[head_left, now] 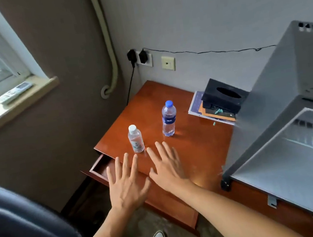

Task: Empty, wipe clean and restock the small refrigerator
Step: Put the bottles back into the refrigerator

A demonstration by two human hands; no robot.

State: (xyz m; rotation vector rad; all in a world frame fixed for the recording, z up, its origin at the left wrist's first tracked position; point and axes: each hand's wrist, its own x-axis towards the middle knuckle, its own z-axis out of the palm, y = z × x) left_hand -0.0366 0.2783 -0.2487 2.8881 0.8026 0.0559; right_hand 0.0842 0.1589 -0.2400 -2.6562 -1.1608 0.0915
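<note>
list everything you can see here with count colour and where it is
water bottles: 2, clear, blue cap and white cap, upright on desk
desk: 1, reddish wood, drawer open
fridge: 1, grey, right, on desk
tissue box: 1, black, on stack of books
remote: 1, white, windowsill
chargers: 2, black, wall socket
chair: 1, dark, lower left
left hand: open, above drawer
right hand: open, above desk

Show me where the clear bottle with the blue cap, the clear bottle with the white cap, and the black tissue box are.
Clear plastic bottle with blue cap point(169, 119): head view, on its label.
Clear plastic bottle with white cap point(135, 139): head view, mid-body.
Black tissue box point(224, 96): head view, top face.
</note>
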